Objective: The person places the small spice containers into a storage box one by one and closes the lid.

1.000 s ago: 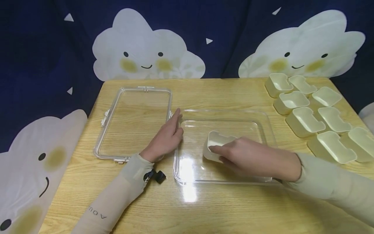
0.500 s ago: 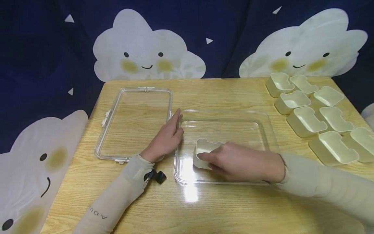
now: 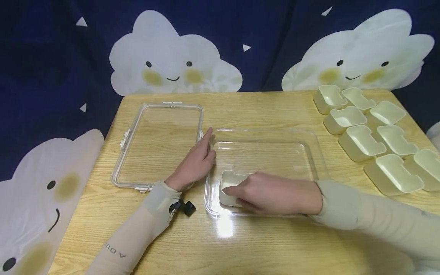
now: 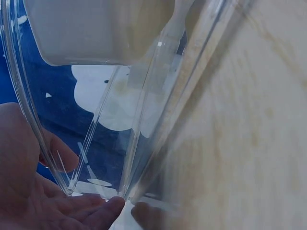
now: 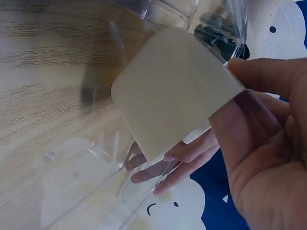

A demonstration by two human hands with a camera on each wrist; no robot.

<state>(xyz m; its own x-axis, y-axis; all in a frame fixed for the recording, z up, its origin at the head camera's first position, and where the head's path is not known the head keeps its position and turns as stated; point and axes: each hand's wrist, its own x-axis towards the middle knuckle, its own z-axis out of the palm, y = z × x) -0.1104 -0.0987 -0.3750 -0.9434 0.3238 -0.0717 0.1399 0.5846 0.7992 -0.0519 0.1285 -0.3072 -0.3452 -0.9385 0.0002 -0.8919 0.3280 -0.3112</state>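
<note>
In the head view, a clear plastic box [image 3: 264, 152] lies at mid-table. My left hand [image 3: 192, 164] rests along its left wall with fingers extended; the left wrist view shows the fingers [image 4: 86, 211] against the clear wall. Inside the box, near its front left corner, my right hand [image 3: 275, 193] pinches a small cream storage bin [image 3: 226, 198] by its wall. One finger is over the bin's inside in the head view. Close up in the right wrist view, the bin's smooth outer face [image 5: 172, 91] shows. Whether its base touches the box floor cannot be told.
Several matching cream bins [image 3: 364, 143] stand in two uneven rows at the table's right side. A clear lid with white clips [image 3: 156, 105] lies flat left of the box. A small black device [image 3: 187, 207] is at the left wrist.
My right hand has moved the cream bin left and toward the front inside the box, up to the front left corner. My left hand stays at the left wall.
</note>
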